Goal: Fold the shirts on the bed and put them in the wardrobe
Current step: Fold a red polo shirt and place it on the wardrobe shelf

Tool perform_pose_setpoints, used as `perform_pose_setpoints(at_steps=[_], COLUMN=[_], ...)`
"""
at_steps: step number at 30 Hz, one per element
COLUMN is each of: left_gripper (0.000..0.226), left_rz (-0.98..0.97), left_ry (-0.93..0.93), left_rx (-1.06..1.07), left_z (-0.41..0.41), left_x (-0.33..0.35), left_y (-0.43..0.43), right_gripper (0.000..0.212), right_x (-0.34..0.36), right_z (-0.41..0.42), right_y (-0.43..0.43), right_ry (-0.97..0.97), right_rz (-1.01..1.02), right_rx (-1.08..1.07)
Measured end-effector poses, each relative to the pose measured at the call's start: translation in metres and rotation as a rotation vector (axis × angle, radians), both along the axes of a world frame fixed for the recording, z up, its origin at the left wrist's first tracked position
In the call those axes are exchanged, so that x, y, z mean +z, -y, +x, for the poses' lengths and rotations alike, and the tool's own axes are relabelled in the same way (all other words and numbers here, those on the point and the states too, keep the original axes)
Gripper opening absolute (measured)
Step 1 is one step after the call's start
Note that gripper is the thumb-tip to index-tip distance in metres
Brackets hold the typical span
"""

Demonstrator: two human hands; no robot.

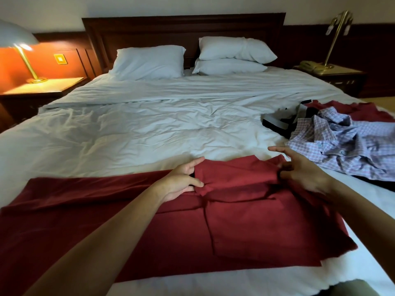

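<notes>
Head view, looking down over the foot of the bed (149,129). Shows the red shirt (245,221) spread flat on the white duvet close in front, one long part stretched away to the left, the body doubled into a panel on the right. Pinches the left end of a raised fold at the top edge with the left hand (181,182), fingers above and thumb below. Nips the right end with the right hand (299,169), thumb against curled fingers, forefinger straight and free. Takes both ends, probably to carry the fold over evenly and square. Leaves the checked shirt (342,146) crumpled to the right, near the right hand, with another red garment (359,110) and a dark garment (275,122) behind it, presumably awaiting their turn. Looks like an early stage: one shirt mid-fold, no wardrobe in view.
</notes>
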State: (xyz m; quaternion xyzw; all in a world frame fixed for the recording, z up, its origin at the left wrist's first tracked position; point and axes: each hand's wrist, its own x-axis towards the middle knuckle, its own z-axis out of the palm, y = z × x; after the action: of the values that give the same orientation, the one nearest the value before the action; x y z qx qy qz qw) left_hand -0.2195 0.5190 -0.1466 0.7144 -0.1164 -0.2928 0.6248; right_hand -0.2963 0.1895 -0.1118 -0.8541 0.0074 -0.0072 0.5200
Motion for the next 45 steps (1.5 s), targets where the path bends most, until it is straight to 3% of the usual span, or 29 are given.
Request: perform_pose_setpoints(at_steps=[4, 7, 9, 13, 16, 23, 26, 29, 32, 34, 38, 42, 45], left_gripper=[0.067, 0.043, 0.035, 0.05, 0.067, 0.072, 0.069, 0.106, 0.112, 0.109, 0.091, 0.068, 0.061], left_rz=[-0.008, 0.0, 0.072, 0.264, 0.412, 0.913, 0.886, 0.929, 1.08, 1.138, 1.153, 1.011, 1.161], left_ry=[-0.019, -0.042, 0.0, 0.129, 0.238, 0.537, 0.602, 0.695, 0.618, 0.536, 0.425, 0.394, 0.435], left_rx=[-0.101, -0.142, -0.135, -0.144, -0.164, -0.292, -0.209, -0.12, -0.09, -0.065, -0.007, 0.017, -0.033], left_z=[-0.003, -0.003, -0.001, 0.008, 0.011, 0.022, 0.024, 0.028, 0.029, 0.03, 0.033, 0.035, 0.035], left_x=[0.005, 0.01, 0.007, -0.005, -0.003, 0.001, -0.011, -0.025, -0.037, -0.04, -0.034, -0.025, -0.028], left_y=[0.002, 0.004, 0.007, 0.01, 0.011, -0.002, -0.02, -0.061, -0.119, -0.157, -0.212, -0.245, -0.268], right_gripper=[0.07, 0.047, 0.049, 0.066, 0.055, 0.042, 0.041, 0.051, 0.06, 0.065, 0.048, 0.028, 0.038], right_x=[0.01, 0.012, 0.004, -0.01, -0.018, -0.014, -0.002, -0.007, -0.029, -0.048, -0.051, -0.031, -0.028], right_z=[0.0, 0.019, 0.033, 0.037, 0.033, 0.025, 0.023, 0.029, 0.032, 0.032, 0.043, 0.051, 0.048], right_y=[0.005, -0.009, -0.023, -0.043, -0.042, -0.042, -0.064, -0.091, -0.113, -0.118, -0.113, -0.13, -0.174], right_ry=[-0.291, -0.306, -0.26, -0.187, -0.12, -0.141, -0.105, 0.003, -0.191, -0.266, -0.297, -0.094, -0.007], right_rz=[-0.152, -0.106, -0.087, -0.104, -0.162, -0.868, -1.078, -0.929, -0.808, -0.853, -0.793, -0.673, -0.73], right_rx=[0.14, -0.051, -0.14, -0.129, -0.092, 0.042, -0.099, 0.116, 0.312, 0.34, 0.311, 0.221, 0.247])
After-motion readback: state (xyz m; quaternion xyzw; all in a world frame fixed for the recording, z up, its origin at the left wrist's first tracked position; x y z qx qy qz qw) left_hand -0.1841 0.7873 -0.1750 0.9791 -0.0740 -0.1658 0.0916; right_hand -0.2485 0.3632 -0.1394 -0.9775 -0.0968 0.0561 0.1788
